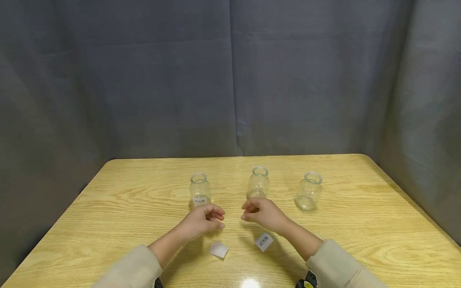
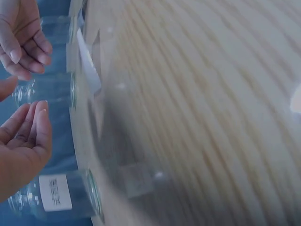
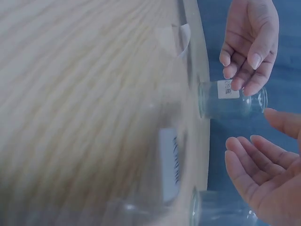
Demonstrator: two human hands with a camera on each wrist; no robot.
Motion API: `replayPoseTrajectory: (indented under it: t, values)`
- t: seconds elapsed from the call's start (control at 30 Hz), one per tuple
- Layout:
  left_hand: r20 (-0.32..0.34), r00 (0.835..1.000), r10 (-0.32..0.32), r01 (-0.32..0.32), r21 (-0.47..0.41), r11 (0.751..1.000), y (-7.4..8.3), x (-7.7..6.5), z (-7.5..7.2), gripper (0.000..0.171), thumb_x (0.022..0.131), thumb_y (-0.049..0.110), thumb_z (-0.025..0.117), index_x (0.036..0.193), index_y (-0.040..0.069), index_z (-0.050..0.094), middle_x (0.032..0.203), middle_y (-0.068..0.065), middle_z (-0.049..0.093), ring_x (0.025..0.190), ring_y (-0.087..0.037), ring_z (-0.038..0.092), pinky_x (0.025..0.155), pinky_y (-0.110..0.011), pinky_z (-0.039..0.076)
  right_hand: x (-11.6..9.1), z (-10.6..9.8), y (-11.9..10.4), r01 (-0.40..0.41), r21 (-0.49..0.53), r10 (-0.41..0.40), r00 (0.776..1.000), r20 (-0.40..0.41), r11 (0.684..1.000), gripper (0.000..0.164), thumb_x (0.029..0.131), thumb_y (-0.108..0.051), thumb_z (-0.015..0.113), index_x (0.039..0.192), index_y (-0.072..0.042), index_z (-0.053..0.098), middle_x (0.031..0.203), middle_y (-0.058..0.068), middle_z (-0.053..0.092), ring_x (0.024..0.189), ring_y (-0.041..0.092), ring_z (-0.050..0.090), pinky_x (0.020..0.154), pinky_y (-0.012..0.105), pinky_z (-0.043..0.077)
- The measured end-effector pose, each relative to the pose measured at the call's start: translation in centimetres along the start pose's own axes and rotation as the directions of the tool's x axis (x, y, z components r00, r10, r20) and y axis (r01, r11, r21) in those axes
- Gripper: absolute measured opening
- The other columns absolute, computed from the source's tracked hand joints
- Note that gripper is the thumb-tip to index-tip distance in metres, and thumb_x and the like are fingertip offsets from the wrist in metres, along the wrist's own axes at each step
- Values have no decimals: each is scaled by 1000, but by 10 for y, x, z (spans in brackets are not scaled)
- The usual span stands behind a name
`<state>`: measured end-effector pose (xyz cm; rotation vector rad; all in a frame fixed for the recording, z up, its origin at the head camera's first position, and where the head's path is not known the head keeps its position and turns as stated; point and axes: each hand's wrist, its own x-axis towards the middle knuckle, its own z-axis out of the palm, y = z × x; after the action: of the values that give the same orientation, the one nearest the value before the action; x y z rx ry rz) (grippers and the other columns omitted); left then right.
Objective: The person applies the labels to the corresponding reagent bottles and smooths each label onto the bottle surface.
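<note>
My left hand (image 1: 203,221) hovers over the table with loosely bent fingers and nothing in them. Just behind it stands a clear glass jar (image 1: 199,188) bearing a white label (image 1: 199,201) with dark writing. Opposite, my right hand (image 1: 265,215) is likewise bare, fingers relaxed and pointing inward, in front of a second glass jar (image 1: 258,182) whose lower part it overlaps. Below the hands lie two paper labels: a plain-looking, slightly curled one (image 1: 218,249) on the left, and one with dark writing (image 1: 264,241) under the right wrist. In the right wrist view, the written label (image 3: 169,165) stands up from the table.
A third glass jar (image 1: 309,191), without a label, stands to the right on the wooden table (image 1: 360,224). All the jars are upright and lidless. Grey cloth (image 1: 162,88) hangs behind and beside the table.
</note>
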<state>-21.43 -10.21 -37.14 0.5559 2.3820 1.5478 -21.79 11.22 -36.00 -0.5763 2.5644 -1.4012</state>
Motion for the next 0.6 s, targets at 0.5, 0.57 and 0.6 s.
replayPoseTrajectory:
  t: [0.5,0.57,0.6]
  values:
    - [168,985,-24,23,6,1000,10,8,31,34,76,11,65,104,-3,53,93,-8,55,81,-16,51,70,-29,44,-23,-14,20,-62,-4,62,995,75,998,32,78,-14,61,101,7,53,80,6,55,73,16,52,63,32,45]
    - [176,984,-36,39,-9,999,11,9,36,32,76,9,65,103,-2,53,92,-8,55,80,-16,51,69,-28,45,-25,-15,23,-76,-7,76,994,81,997,33,78,-15,62,101,7,53,80,6,54,73,16,52,63,32,45]
    - [182,982,-41,45,-18,999,11,10,38,31,75,8,65,102,-3,53,92,-9,54,80,-17,52,69,-28,46,-26,-15,24,-84,-7,84,993,81,996,33,78,-15,62,101,6,53,80,6,54,73,16,52,63,32,45]
